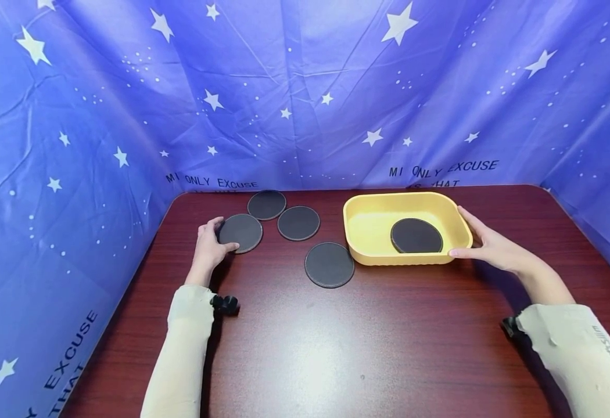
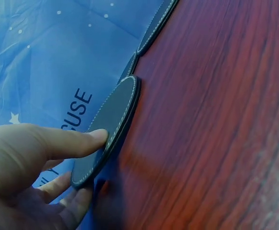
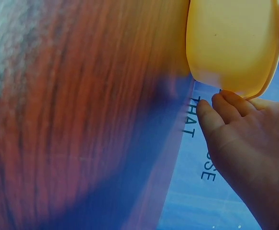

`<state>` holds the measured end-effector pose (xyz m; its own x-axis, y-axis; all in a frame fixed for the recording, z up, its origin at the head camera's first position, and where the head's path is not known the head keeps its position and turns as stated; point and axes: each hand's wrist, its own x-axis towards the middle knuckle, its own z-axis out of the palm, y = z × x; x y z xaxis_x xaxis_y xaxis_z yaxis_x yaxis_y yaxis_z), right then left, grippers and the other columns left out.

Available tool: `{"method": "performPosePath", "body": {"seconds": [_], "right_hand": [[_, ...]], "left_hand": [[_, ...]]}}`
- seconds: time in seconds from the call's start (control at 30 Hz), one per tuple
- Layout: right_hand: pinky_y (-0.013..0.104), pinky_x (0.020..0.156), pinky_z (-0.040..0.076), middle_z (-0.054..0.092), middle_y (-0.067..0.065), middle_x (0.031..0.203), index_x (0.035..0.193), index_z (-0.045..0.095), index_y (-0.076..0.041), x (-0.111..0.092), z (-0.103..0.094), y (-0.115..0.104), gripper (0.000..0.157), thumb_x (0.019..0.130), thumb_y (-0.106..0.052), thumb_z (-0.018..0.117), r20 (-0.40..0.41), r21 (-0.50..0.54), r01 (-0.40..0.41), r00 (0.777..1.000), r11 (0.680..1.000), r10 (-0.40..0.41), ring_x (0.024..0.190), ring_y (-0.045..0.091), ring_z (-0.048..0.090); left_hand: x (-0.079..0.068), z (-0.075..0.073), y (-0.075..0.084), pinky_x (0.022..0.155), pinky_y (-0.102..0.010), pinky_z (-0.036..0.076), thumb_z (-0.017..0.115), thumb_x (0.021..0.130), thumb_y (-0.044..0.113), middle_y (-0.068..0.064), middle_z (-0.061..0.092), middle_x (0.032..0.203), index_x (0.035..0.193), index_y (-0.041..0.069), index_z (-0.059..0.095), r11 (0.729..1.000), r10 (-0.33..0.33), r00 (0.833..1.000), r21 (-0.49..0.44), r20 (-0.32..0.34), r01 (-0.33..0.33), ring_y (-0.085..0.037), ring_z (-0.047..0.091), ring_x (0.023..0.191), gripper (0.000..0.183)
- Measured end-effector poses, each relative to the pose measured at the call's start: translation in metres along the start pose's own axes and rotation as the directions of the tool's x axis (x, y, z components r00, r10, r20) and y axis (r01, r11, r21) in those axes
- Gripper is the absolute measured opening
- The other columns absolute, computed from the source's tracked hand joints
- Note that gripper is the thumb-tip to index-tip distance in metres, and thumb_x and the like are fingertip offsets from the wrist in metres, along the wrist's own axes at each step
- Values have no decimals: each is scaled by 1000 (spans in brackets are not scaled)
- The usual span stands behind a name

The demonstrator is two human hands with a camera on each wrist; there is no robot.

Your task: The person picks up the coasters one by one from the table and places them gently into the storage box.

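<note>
At the left, my left hand (image 1: 209, 249) pinches a round black coaster (image 1: 244, 230) by its edge. In the left wrist view the thumb (image 2: 97, 138) presses on its stitched top face while the other fingers reach beneath, and the coaster is tilted off the table on that side. My right hand (image 1: 495, 247) holds the right end of a yellow rectangular bin (image 1: 399, 260), thumb at the front corner of the rim. The right wrist view shows its fingertips against the bin's outer wall (image 3: 235, 52). One black coaster (image 1: 416, 234) lies inside the bin.
Two more coasters lie close beside the pinched one, a rear coaster (image 1: 266, 204) and a middle coaster (image 1: 298, 223). Another coaster (image 1: 329, 265) lies by the bin's front left corner. The dark red wooden table (image 1: 378, 337) meets a blue star-patterned curtain (image 1: 294, 151) behind.
</note>
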<state>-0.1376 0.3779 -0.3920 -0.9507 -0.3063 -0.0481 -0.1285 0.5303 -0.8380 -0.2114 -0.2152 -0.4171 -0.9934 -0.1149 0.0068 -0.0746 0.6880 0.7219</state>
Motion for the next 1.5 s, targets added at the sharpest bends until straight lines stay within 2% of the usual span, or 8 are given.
{"method": "performPosePath", "body": {"seconds": [0.2,0.33,0.43,0.6,0.83,0.97,1.4,1.5], "right_hand": [[-4,89,34,3,27,164,161,-5,-11,0,0,0,101,91,-9,69,-4,-8,2,1000,1000,-2,119,-17,34],[-4,89,34,3,27,164,160,-5,-10,-1,0,0,101,92,-9,69,-7,-5,-3,1000,1000,3,120,-17,33],[-4,89,34,3,27,164,160,-5,-10,-1,0,0,101,91,-9,69,-6,-6,-5,1000,1000,5,121,-16,34],[-4,89,34,4,27,165,161,-4,-11,-1,1,0,101,91,-9,69,-6,-9,4,1000,1000,-4,122,-16,32],[-4,89,33,4,26,165,161,-4,-12,-1,1,-1,101,91,-9,70,-9,-23,-2,1000,1000,2,123,-15,32],[-3,89,34,4,25,165,161,-5,-12,0,0,-1,102,91,-9,70,-5,-26,-13,1000,1000,13,122,-15,33],[-4,89,34,4,25,165,161,-4,-12,-1,0,-1,102,91,-10,70,-4,-21,-10,1000,1000,10,123,-14,34],[-4,89,34,4,24,165,161,-5,-13,-1,-1,-2,102,91,-11,70,-2,-24,-13,1000,1000,13,132,-1,36]], "left_hand": [[-1,-8,1,96,-39,52,76,84,4,-23,52,143,148,3,41,996,-78,997,-45,-20,77,-38,60,121,73],[-2,-9,0,76,-16,48,74,86,3,-23,57,138,144,3,47,987,-103,994,-124,-23,99,-35,62,117,65],[-4,-10,0,69,-6,46,72,86,-1,-25,58,136,142,1,50,966,-113,993,-235,-13,107,-17,67,98,60],[-6,-9,3,66,-9,55,65,88,-9,-25,55,134,143,-2,47,877,-135,989,-459,52,144,10,58,76,59],[-6,-7,7,66,-15,59,66,89,-8,-2,63,110,142,2,50,816,-140,987,-557,74,157,-3,66,78,56],[-6,-5,12,64,-16,59,65,90,-6,12,64,96,144,5,49,779,-125,987,-606,101,161,0,64,73,57],[-8,5,39,64,-15,58,63,91,-8,11,61,86,145,7,48,734,-49,988,-666,146,135,2,63,71,58],[-8,9,45,64,-15,58,63,92,-7,11,61,85,145,8,48,736,-33,987,-664,159,132,1,63,72,57]]}}
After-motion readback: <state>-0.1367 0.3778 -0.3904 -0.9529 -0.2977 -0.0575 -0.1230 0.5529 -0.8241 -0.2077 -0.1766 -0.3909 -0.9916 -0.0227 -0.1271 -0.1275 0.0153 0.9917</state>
